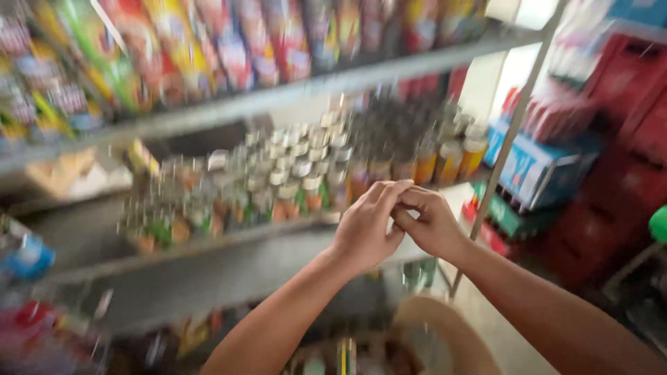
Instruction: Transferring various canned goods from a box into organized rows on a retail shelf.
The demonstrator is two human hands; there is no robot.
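My left hand [365,226] and my right hand [431,222] meet in front of a grey metal shelf [208,243]. Their fingers touch and curl over each other; I see nothing held between them, though the picture is blurred. Just behind the hands stand rows of small jars with silver lids [306,163] and several bottles of orange liquid [448,160] on the middle shelf.
Colourful snack packets [180,48] fill the top shelf. Red crates [625,139] and a blue box [535,167] are stacked at the right. A round tan basket [445,333] lies low under my arms. More packets sit at the lower left.
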